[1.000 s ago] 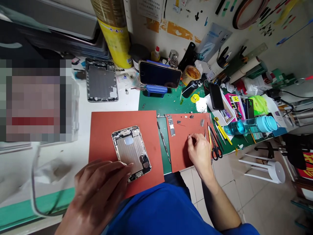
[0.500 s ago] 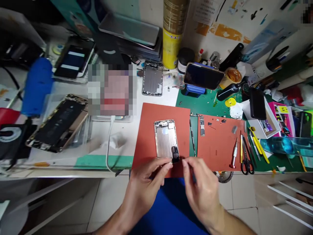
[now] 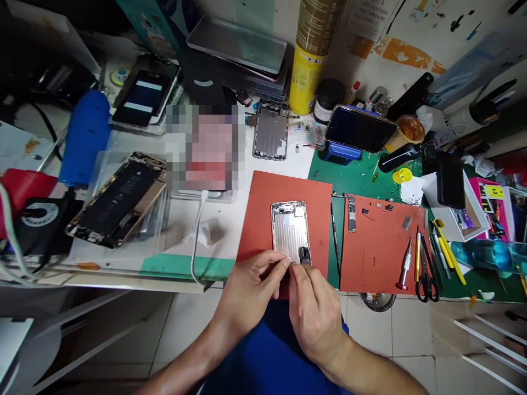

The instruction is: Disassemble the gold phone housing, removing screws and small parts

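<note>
hands (image 3: 253, 285) closer together, phone shell (image 3: 287, 233) beyond

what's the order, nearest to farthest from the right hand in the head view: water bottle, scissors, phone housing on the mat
1. Phone housing, just beyond the right hand
2. Scissors, to the right
3. Water bottle, farther right

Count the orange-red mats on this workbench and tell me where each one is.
2. One mat lies under the silvery phone shell; the other mat lies to its right, beneath the screwdriver. No more show, though clutter could hide some.
</note>
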Demonstrator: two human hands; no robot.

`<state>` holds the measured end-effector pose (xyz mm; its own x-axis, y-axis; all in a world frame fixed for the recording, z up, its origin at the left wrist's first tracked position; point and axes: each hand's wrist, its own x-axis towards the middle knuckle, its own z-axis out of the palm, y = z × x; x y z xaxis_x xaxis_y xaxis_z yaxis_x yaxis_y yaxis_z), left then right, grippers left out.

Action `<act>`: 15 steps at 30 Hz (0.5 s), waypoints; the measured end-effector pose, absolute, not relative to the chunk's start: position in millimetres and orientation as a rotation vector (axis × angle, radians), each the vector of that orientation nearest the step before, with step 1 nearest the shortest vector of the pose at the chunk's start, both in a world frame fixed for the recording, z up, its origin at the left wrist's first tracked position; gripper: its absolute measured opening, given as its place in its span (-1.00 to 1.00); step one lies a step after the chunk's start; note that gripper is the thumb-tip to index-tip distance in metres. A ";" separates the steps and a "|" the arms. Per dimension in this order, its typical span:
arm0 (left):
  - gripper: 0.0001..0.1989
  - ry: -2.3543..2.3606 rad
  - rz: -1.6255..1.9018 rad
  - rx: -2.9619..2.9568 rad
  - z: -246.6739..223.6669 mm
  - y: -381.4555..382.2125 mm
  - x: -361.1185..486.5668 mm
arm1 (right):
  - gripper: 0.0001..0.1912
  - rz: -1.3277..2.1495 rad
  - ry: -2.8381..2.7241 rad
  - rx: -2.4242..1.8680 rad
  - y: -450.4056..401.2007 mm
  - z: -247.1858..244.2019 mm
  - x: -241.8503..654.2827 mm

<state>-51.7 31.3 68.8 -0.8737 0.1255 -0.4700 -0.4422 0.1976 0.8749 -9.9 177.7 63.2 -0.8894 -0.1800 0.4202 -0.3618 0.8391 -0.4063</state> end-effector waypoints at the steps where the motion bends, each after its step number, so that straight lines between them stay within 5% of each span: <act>1: -0.74 2.110 1.686 -0.264 68.4 31.2 -52.5 | -0.71 0.753 -2.665 0.387 181.1 63.0 -10.9; 7: -0.77 2.636 1.309 0.159 66.2 33.5 -59.5 | -0.76 1.213 -2.830 0.128 223.6 65.6 -31.2; 15: -0.82 2.821 1.026 0.468 56.6 42.9 -62.1 | -0.73 1.399 -2.989 0.174 234.2 72.9 -52.6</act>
